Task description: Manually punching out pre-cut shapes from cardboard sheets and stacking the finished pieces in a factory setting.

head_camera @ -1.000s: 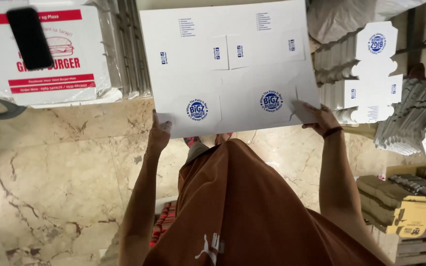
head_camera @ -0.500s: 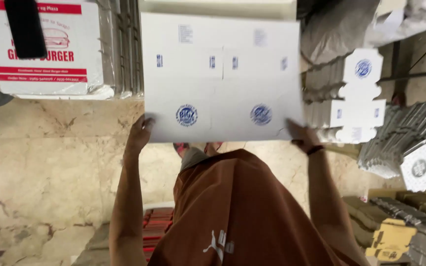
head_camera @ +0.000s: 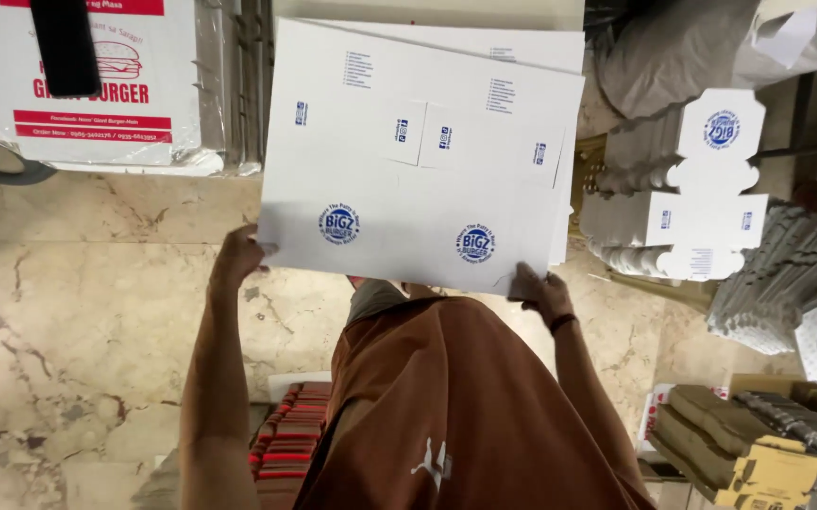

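Floor: beige veined marble floor (head_camera: 78, 312) under us.
Sheets: flat white printed cardboard box blanks (head_camera: 408, 179) at twelve o'clock, held level for squaring, we judge.
Left hand (head_camera: 236, 260): fingers curled, pinching seven-o'clock corner.
Right hand (head_camera: 542, 291): fingers closed, gripping five-o'clock edge.

Fingertips of the left hand (head_camera: 236, 260) and right hand (head_camera: 539, 288) hidden behind the white cardboard sheet (head_camera: 408, 179). Lay behind it, showing only along the top and right edges: a 2nd sheet (head_camera: 559, 47). Cut off by the top edge: the red-printed box (head_camera: 97, 104) and the dark phone-like object (head_camera: 67, 42).
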